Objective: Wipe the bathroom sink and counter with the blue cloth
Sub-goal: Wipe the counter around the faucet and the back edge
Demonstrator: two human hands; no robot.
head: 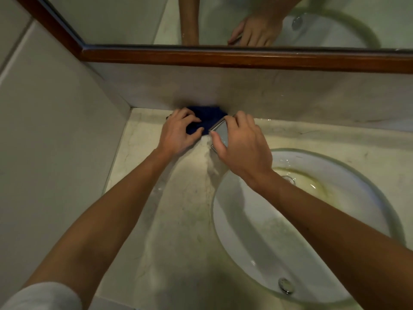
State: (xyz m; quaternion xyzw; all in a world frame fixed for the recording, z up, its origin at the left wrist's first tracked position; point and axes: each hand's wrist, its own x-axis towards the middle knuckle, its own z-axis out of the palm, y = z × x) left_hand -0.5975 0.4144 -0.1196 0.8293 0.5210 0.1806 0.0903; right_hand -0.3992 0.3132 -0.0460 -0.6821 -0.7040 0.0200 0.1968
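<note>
The blue cloth (206,117) lies bunched at the back of the marble counter (178,209), against the backsplash. My left hand (178,133) grips the cloth with curled fingers. Beside it, my right hand (239,144) holds a small shiny rectangular object (220,130), tilted up off the counter; I cannot tell what it is. The white round sink (245,220) sits to the right, with yellowish stains around its drain (289,179).
A wood-framed mirror (223,55) runs above the backsplash and reflects my arms. A tiled side wall (55,142) closes the counter on the left. An overflow fitting (286,285) sits on the sink's near wall. Water drops shine on the counter.
</note>
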